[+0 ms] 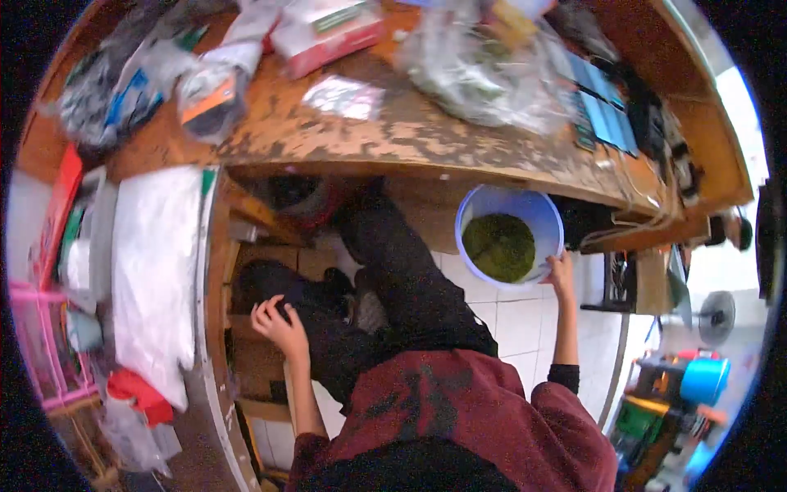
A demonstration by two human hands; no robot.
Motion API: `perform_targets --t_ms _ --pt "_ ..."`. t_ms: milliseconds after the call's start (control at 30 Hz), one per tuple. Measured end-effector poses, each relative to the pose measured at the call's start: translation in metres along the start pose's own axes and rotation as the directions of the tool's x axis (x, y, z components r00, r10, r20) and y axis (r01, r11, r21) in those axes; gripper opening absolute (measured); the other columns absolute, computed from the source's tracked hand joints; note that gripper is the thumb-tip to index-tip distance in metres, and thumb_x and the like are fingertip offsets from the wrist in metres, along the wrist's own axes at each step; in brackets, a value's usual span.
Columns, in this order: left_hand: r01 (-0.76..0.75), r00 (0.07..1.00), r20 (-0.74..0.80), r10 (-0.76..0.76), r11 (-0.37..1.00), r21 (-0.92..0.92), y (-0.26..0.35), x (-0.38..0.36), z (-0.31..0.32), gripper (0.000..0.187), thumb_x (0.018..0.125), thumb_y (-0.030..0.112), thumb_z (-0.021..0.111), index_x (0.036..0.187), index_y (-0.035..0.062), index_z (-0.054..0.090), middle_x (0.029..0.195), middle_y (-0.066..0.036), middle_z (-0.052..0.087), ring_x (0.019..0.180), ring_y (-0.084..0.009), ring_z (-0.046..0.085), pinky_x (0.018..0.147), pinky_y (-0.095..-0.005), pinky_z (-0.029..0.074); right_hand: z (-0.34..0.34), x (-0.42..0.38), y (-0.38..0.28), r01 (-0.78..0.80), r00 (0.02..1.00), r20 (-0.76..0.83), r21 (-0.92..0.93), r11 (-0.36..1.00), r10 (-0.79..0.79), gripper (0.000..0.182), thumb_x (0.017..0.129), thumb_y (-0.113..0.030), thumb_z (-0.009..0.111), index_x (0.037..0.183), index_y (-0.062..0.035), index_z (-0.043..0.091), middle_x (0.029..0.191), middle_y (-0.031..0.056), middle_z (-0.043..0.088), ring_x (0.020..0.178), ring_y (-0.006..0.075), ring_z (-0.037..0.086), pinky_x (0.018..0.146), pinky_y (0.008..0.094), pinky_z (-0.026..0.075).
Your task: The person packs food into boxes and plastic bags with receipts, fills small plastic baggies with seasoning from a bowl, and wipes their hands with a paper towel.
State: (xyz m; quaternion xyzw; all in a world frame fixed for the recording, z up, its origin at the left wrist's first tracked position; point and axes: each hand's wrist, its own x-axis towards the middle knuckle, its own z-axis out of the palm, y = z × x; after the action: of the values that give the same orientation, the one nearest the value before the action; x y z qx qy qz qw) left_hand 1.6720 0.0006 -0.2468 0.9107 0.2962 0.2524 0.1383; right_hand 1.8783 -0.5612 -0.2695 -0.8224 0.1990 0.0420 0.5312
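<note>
My right hand [561, 274] grips the rim of a pale blue bucket [548, 221] on its near right side. Inside the bucket, a green, loose-looking material [500, 248] covers the bottom. The bucket is beside my knee, just under the desk's front edge, with its mouth facing up toward me. Over my dark trouser leg, my left hand [280, 325] is raised with bent fingers apart and nothing in it.
The worn wooden desk [270, 135] spans the front. On it are clear plastic bags [484, 74], a red-and-white box [328, 37], a small packet [344, 97] and blue packs [602, 102]. Left stands a pink rack [51, 344]; right, a fan [717, 318] and a blue container [705, 380].
</note>
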Motion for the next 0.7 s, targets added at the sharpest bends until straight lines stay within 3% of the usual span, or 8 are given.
perform_targets --t_ms 133,267,300,367,433,500,600,700 --pt "0.045 0.997 0.069 -0.044 0.999 -0.008 0.003 -0.001 -0.005 0.018 0.082 0.009 0.053 0.100 0.0064 0.051 0.111 -0.014 0.042 0.115 -0.0341 0.028 0.093 -0.0479 0.027 -0.056 -0.068 -0.079 0.067 0.969 -0.136 -0.659 0.749 -0.206 0.042 0.070 -0.008 0.054 0.111 0.0006 0.053 0.085 0.0210 0.062 0.067 0.0281 0.061 0.059 0.0347 0.048" --pt "0.026 0.997 0.077 -0.023 0.999 -0.037 0.005 -0.003 -0.006 0.018 0.083 0.010 0.053 0.101 0.0062 0.051 0.113 -0.013 0.041 0.116 -0.0350 0.026 0.091 -0.0485 0.028 -0.099 -0.127 -0.167 0.297 0.934 0.069 -0.692 0.658 -0.349 0.041 0.073 -0.011 0.057 0.111 0.0035 0.052 0.080 0.0217 0.062 0.063 0.0271 0.060 0.061 0.0361 0.047" --pt "0.052 0.992 0.115 -0.049 0.998 -0.020 0.006 -0.002 -0.008 0.020 0.085 0.015 0.052 0.103 0.0074 0.051 0.114 -0.014 0.042 0.117 -0.0360 0.025 0.093 -0.0484 0.027 -0.120 -0.126 -0.176 0.251 0.951 0.094 -0.794 0.554 -0.296 0.045 0.074 -0.011 0.057 0.116 0.0019 0.049 0.086 0.0229 0.060 0.069 0.0267 0.059 0.064 0.0357 0.046" --pt "0.198 0.948 0.281 -0.147 0.966 -0.166 0.009 0.005 -0.017 0.022 0.086 0.019 0.051 0.106 0.0078 0.050 0.116 -0.014 0.043 0.120 -0.0341 0.024 0.096 -0.0468 0.026 -0.106 -0.166 -0.256 0.118 0.993 0.094 -0.701 0.704 -0.073 0.051 0.075 -0.013 0.057 0.124 -0.0047 0.045 0.092 0.0216 0.052 0.085 0.0300 0.052 0.080 0.0364 0.041" --pt "0.403 0.836 0.525 -0.157 0.825 -0.395 0.032 0.030 -0.037 0.032 0.090 0.030 0.044 0.114 0.0086 0.047 0.123 -0.011 0.043 0.125 -0.0264 0.029 0.100 -0.0406 0.026 -0.092 -0.183 -0.296 0.274 0.961 0.223 -0.736 0.619 -0.161 0.051 0.077 -0.019 0.057 0.124 -0.0042 0.043 0.090 0.0205 0.052 0.087 0.0311 0.049 0.082 0.0361 0.039" --pt "0.550 0.775 0.632 0.011 0.482 -0.682 0.082 0.049 -0.070 0.037 0.091 0.033 0.041 0.118 0.0076 0.044 0.126 -0.010 0.042 0.122 -0.0222 0.037 0.099 -0.0373 0.030 -0.066 -0.191 -0.324 0.395 0.919 0.318 -0.731 0.557 -0.235 0.052 0.079 -0.021 0.056 0.126 -0.0040 0.041 0.089 0.0209 0.052 0.086 0.0316 0.048 0.081 0.0363 0.038" --pt "0.543 0.739 0.564 0.367 0.171 -0.822 0.128 0.059 -0.091 0.059 0.090 0.047 0.036 0.128 0.0028 0.031 0.128 -0.013 0.038 0.122 -0.0228 0.036 0.102 -0.0372 0.027 -0.010 -0.171 -0.339 0.592 0.770 0.611 -0.578 0.562 -0.182 0.052 0.083 -0.024 0.052 0.127 -0.0014 0.035 0.086 0.0230 0.053 0.083 0.0328 0.048 0.079 0.0374 0.039" --pt "0.506 0.826 0.497 0.265 0.040 -0.862 0.136 0.051 -0.099 0.061 0.089 0.046 0.037 0.130 0.0015 0.030 0.131 -0.012 0.037 0.123 -0.0215 0.033 0.103 -0.0345 0.023 0.057 -0.157 -0.328 0.701 0.606 0.774 -0.411 0.582 -0.183 0.049 0.085 -0.021 0.049 0.126 -0.0012 0.033 0.080 0.0242 0.056 0.074 0.0321 0.056 0.071 0.0389 0.044"
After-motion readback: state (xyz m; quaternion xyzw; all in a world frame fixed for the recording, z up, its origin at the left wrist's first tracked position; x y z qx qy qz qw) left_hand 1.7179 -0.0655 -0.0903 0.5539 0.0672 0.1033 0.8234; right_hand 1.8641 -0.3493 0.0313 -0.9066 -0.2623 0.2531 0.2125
